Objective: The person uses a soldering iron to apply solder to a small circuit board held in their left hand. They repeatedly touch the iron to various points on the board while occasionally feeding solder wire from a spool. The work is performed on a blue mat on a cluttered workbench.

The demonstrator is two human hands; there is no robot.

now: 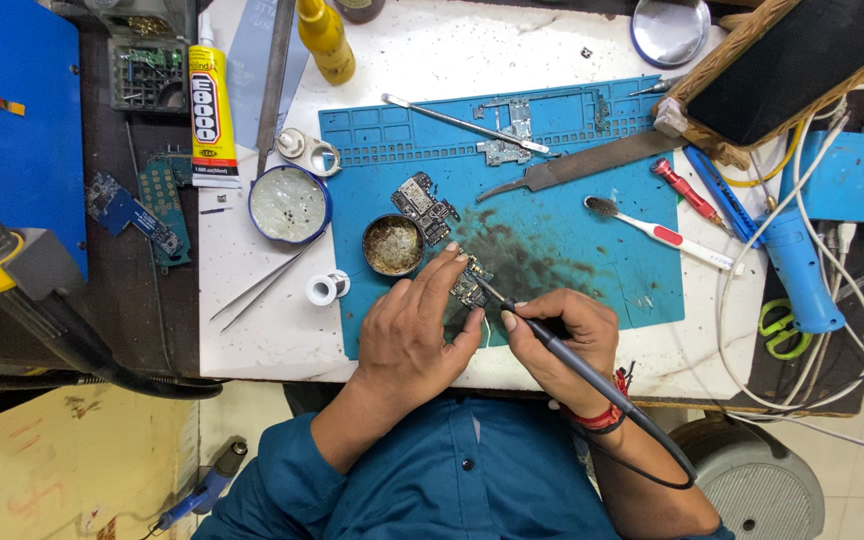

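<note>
My left hand (414, 335) pins a small circuit board (470, 284) flat on the blue mat (552, 250), near the mat's front edge, fingertips pressed on its rim. My right hand (560, 340) pinches a soldering iron (552, 345) like a pen, tip touching the board. A round flux tin (393, 245) sits just beside, toward the mat's left edge.

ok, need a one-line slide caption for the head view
Left hand steadies a small circuit board on a blue work mat while the right hand touches a soldering iron to it.
</note>
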